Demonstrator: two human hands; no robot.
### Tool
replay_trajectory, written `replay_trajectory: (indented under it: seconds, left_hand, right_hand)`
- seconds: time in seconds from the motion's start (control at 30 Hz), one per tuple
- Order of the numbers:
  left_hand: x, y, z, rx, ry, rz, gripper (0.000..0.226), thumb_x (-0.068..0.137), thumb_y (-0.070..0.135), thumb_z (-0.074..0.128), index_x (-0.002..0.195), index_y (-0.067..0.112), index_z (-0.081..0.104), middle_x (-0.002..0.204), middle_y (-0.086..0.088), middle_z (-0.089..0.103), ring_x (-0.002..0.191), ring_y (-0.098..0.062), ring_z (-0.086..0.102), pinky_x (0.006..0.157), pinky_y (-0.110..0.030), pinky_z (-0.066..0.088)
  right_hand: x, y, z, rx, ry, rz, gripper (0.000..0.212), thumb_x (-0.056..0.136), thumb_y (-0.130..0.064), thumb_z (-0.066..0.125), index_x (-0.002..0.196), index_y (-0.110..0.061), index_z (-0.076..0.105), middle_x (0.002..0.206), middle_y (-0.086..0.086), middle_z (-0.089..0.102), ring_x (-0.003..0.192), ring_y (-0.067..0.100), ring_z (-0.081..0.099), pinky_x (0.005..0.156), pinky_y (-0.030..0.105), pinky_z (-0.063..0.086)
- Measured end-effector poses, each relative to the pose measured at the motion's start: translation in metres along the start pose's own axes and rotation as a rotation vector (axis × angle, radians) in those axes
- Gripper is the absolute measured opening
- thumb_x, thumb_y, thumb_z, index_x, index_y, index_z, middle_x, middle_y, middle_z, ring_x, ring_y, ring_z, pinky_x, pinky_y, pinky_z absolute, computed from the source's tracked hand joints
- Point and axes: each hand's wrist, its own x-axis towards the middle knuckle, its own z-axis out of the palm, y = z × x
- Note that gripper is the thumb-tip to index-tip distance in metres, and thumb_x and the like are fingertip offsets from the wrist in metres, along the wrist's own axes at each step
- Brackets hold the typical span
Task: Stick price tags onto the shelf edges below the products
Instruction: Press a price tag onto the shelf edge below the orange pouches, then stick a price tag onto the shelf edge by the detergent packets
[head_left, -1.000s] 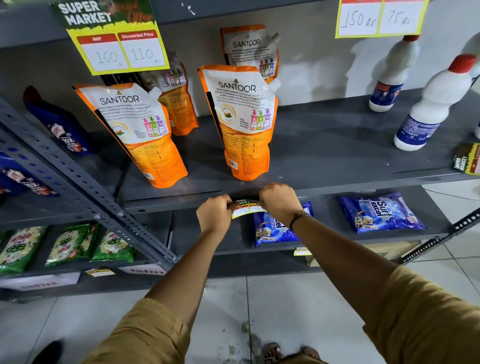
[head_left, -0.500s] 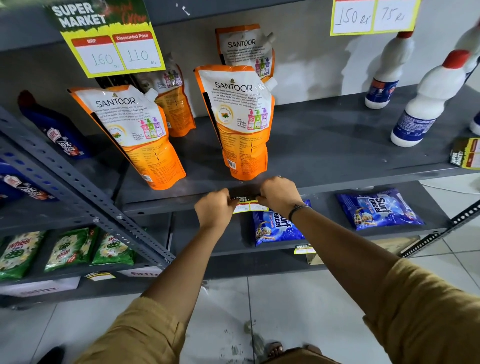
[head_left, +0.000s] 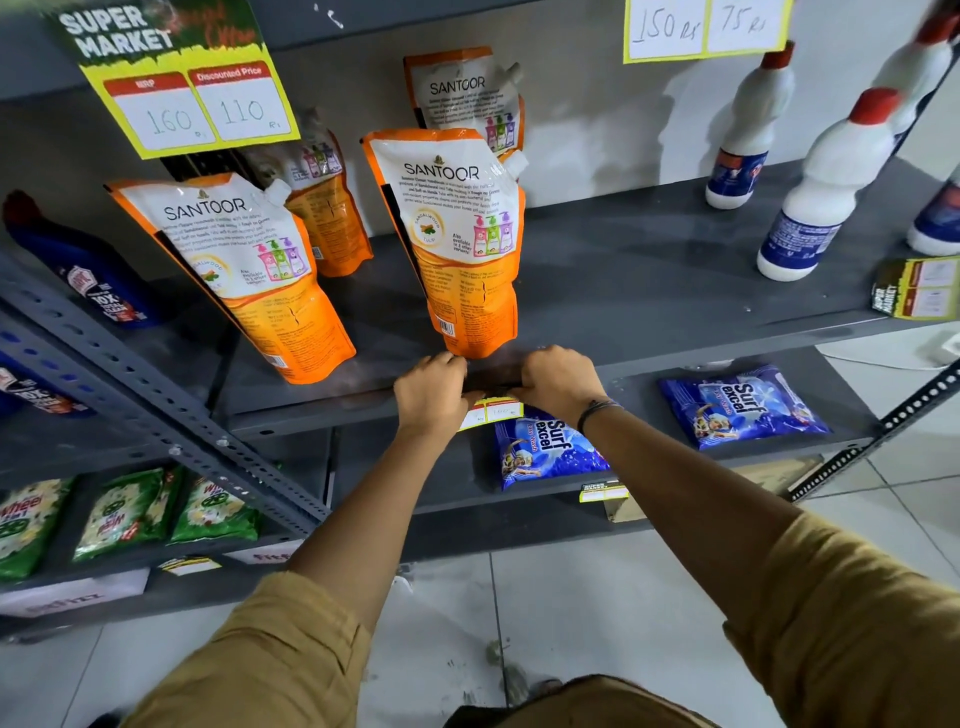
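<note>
A yellow and white price tag (head_left: 491, 412) hangs at the front edge of the grey shelf (head_left: 322, 413), right below an orange Santoor pouch (head_left: 457, 239). My left hand (head_left: 431, 389) pinches the tag's left top corner against the shelf edge. My right hand (head_left: 558, 376) presses its right top corner to the same edge. Both hands hide the tag's upper strip. Only the two white price boxes show below the fingers.
Other Santoor pouches (head_left: 234, 270) stand to the left. White bottles (head_left: 826, 192) stand at the right, with another tag (head_left: 917, 288) on the shelf edge there. Blue Surf Excel packets (head_left: 743, 405) lie on the lower shelf. A perforated grey upright (head_left: 156, 400) slants at the left.
Both hands have lifted the tag up to the shelf edge. The tag's top strip went under the fingers and the tag now hangs flatter against the edge.
</note>
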Motion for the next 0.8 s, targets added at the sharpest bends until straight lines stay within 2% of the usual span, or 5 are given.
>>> replay_trajectory:
  seconds: [0.13, 0.27, 0.43, 0.57, 0.8]
  left_hand:
    - [0.003, 0.019, -0.004, -0.121, -0.003, -0.107, 0.022, 0.075, 0.028, 0.073, 0.093, 0.018, 0.064, 0.100, -0.003, 0.069, 0.099, -0.026, 0.058, 0.065, -0.035, 0.044]
    - [-0.008, 0.068, 0.005, -0.469, 0.103, -0.141, 0.008, 0.082, 0.025, 0.062, 0.088, 0.019, 0.063, 0.090, -0.003, 0.073, 0.088, -0.025, 0.064, 0.063, -0.036, 0.049]
    - [0.003, 0.153, 0.009, -0.840, -0.054, -0.138, 0.008, 0.085, 0.017, 0.062, 0.089, 0.011, 0.066, 0.090, -0.008, 0.074, 0.083, -0.024, 0.067, 0.071, -0.033, 0.052]
    - [0.024, 0.228, 0.010, -0.978, -0.113, -0.168, 0.008, 0.085, 0.015, 0.060, 0.086, 0.012, 0.068, 0.088, -0.009, 0.074, 0.082, -0.023, 0.067, 0.074, -0.032, 0.050]
    - [0.060, 0.387, 0.020, -1.044, -0.194, -0.169, 0.012, 0.085, 0.016, 0.060, 0.085, 0.007, 0.067, 0.088, -0.014, 0.074, 0.086, -0.029, 0.067, 0.073, -0.033, 0.048]
  right_hand:
    - [-0.013, 0.030, -0.005, 0.252, -0.005, 0.059, 0.026, 0.085, -0.036, 0.062, 0.084, -0.011, 0.068, 0.090, 0.012, 0.071, 0.080, 0.027, 0.063, 0.069, 0.033, 0.052]
    - [-0.033, 0.079, -0.013, 0.531, 0.146, 0.157, 0.017, 0.083, -0.026, 0.066, 0.085, -0.010, 0.071, 0.090, 0.010, 0.075, 0.084, 0.024, 0.067, 0.076, 0.027, 0.050]
    - [-0.061, 0.153, -0.037, 0.618, 0.365, 0.286, 0.008, 0.081, -0.014, 0.068, 0.086, -0.009, 0.073, 0.090, 0.012, 0.076, 0.086, 0.019, 0.068, 0.067, 0.006, 0.039]
    - [-0.082, 0.227, -0.062, 0.626, 0.506, 0.369, 0.010, 0.082, -0.015, 0.067, 0.087, -0.008, 0.072, 0.088, 0.015, 0.075, 0.079, 0.011, 0.062, 0.067, 0.015, 0.039]
    - [-0.097, 0.382, -0.113, 0.489, 0.623, 0.489, 0.012, 0.084, -0.012, 0.062, 0.087, -0.003, 0.071, 0.088, 0.024, 0.073, 0.083, 0.033, 0.068, 0.068, 0.027, 0.043]
